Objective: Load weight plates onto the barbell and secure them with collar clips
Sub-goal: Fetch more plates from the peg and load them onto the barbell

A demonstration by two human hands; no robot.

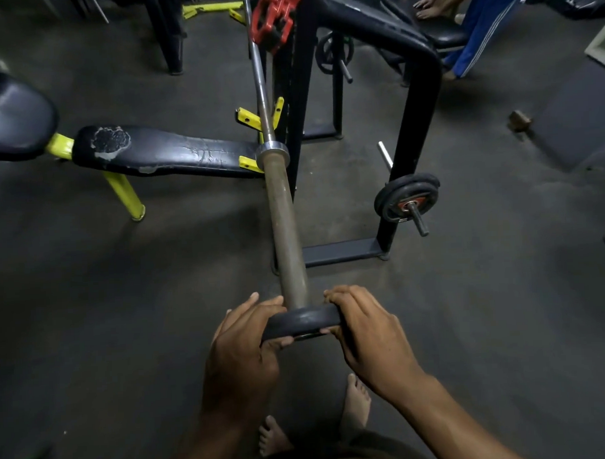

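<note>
both hands grip weight plate (302, 321) on barbell (283, 216) end.

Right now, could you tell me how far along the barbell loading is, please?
Done: nothing is loaded or clipped yet. In hand: the left hand and right hand grip a small plate at the tip of the barbell sleeve. Left: sliding it up to the shoulder, then fitting the red clips, which sit by the rack.

Sleeve (283, 226) bare fwd (rack post (299, 126) right).
</note>
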